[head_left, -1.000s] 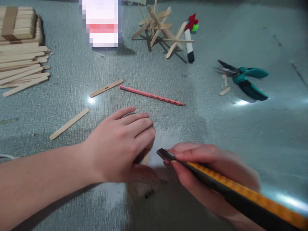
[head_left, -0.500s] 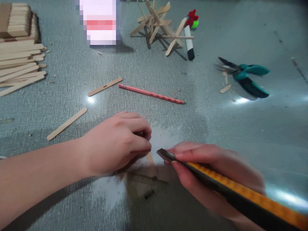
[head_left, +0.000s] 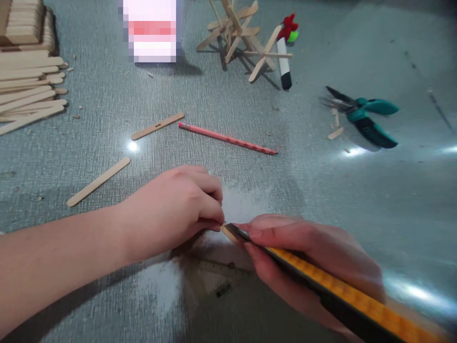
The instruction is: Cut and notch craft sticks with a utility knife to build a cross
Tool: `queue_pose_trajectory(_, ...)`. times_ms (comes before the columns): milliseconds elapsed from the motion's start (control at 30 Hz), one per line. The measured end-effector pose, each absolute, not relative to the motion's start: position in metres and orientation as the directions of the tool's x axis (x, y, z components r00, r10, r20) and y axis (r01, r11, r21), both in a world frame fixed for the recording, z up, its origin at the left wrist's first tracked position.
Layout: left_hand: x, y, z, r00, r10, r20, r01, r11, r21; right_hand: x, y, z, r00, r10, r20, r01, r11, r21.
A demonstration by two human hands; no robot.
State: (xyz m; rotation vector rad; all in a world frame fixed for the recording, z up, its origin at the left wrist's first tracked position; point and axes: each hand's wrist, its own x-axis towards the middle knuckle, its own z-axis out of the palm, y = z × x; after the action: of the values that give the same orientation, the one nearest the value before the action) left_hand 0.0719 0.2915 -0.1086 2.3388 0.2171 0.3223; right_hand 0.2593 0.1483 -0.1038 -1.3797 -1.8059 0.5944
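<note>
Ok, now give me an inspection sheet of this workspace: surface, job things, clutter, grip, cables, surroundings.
Surface: grey textured tabletop with scattered wood chips and glare spots.
Job things: craft knife, its blade at a wooden stick; contact unclear.
Clutter: stick pile, two loose sticks, pencil, pliers, crossed-stick structure, pixelated object.
Grip: left hand pinches the wooden stick; right hand holds the craft knife.
Cables: none identifiable; pale sliver at left edge too small to tell.
Surroundings: nothing distinct beyond the tabletop.
</note>
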Motion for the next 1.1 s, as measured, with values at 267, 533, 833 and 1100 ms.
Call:
queue_pose_trajectory(267,0.0724,0.2906,-0.1107,0.951,0.248,0.183,0.054,-0.718,0.694,0.2591,0.1494,-0.1013,-0.132,0.95,0.284,0.612,0.303,-0.731)
queue_pose_trajectory(533,0.0726,0.2883,-0.1102,0.943,0.291,0.162,0.093,-0.697,0.711,0.2588,0.1521,-0.0974,-0.199,0.945,0.261,0.609,0.328,-0.722)
queue_pose_trajectory(833,0.0733,0.288,-0.1093,0.947,0.293,0.134,0.108,-0.68,0.726,0.2576,0.1495,-0.0998,-0.214,0.946,0.245,0.572,0.325,-0.754)
queue_pose_trajectory(1100,0.0731,0.285,-0.1078,0.944,0.304,0.131,0.126,-0.696,0.707,0.2597,0.1536,-0.0982,-0.154,0.944,0.293,0.562,0.328,-0.759)
